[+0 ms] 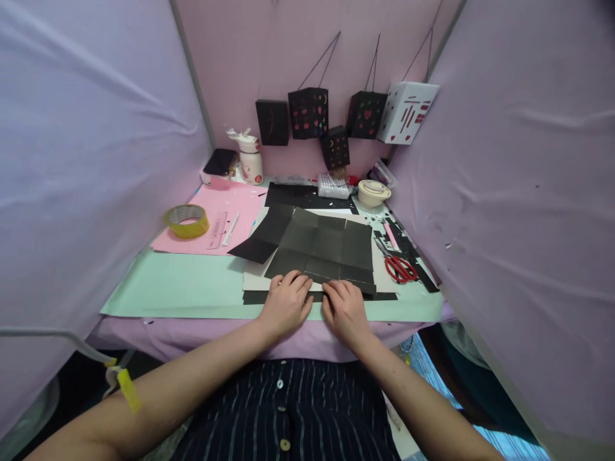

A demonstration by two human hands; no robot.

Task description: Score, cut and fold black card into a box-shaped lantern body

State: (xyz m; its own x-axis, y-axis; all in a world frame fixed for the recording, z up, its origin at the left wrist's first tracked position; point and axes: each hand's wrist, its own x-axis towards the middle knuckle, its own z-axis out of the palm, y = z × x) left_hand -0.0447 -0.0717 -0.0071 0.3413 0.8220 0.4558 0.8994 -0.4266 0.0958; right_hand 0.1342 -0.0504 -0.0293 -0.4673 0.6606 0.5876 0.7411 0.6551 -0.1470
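Note:
A large sheet of black card (321, 240) with crease lines lies on a pale board (257, 282), its left flap tilted up. At its near edge, my left hand (288, 298) has its fingers curled over the card with the thumb below. Close beside it, my right hand (343, 307) grips the same folded edge, fingers on top and thumb toward me. The exact pinch is partly hidden under the fingers. Another dark strip (254, 298) shows under the board's front edge. To the right rest red-handled scissors (401, 269) and a pink cutter (391, 235).
Yellow tape (187, 221), a ruler (218, 230) and a white pen-like tool (230, 229) lie on pink paper (177, 246) at left. A white bottle (250, 163) and a tape roll (373, 192) stand behind. Decorated boxes (309, 114) hang on the back wall; fabric walls flank the table.

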